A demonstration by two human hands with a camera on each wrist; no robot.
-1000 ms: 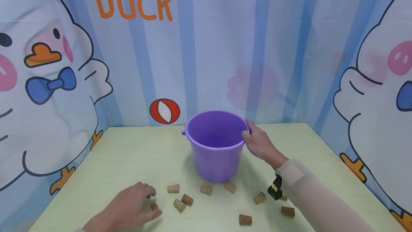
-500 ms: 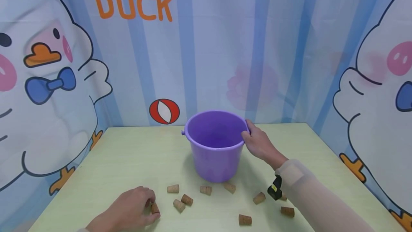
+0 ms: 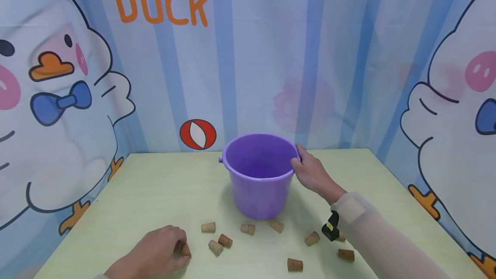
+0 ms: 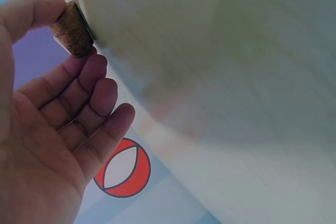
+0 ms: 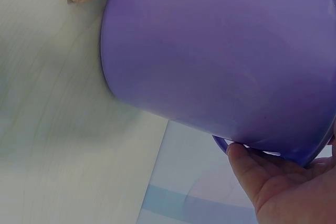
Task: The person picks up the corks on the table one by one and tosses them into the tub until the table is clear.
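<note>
My left hand is low at the left of the table, its thumb and fingertips pinching a brown cork. In the left wrist view, that cork sits between thumb and forefinger, while the other fingers curve loosely beside it. A purple bucket stands upright near the table's middle. On its right side my right hand grips the rim, thumb over the edge. From the right wrist, the bucket's wall fills much of the view, with the right hand at the rim and handle.
Several loose corks lie about the table, among them a pale cork, a darker cork and a brown cork. One cork lies close to the bucket's base. A duck-print curtain rises behind and at both sides.
My left hand's thumb and fingers have closed from a spread pose onto the cork. The right hand and the bucket have stayed in place.
</note>
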